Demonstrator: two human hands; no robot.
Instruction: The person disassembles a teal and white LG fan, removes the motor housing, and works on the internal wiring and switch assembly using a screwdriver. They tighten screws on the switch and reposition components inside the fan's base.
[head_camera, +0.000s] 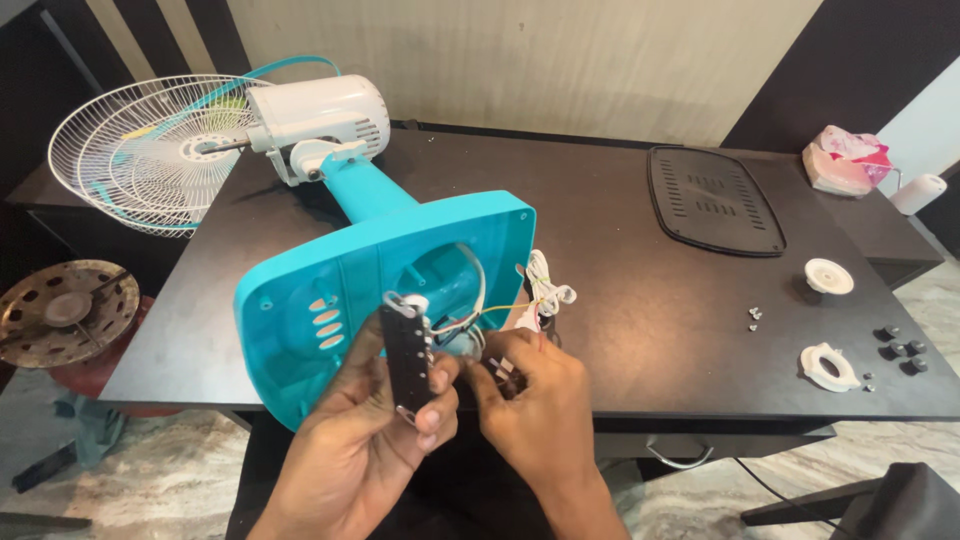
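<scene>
- Left hand (385, 420) has its grip closed around a dark switch block (405, 362), at six o'clock of the blue fan base (350, 270).
- Right hand (525, 395) pinches wires (470, 320) beside it, above the table (620, 270) edge.

At centre left of the frame the fan base (360, 280) is turquoise, its motor housing (320, 112) white. The switch block (405, 360) at lower centre is black, trailing white and yellow wires (545, 290). The grille (135, 150) at upper left is white with turquoise trim. The desk (620, 260) is dark brown, the vented cover (715, 200) at upper right black.
</scene>
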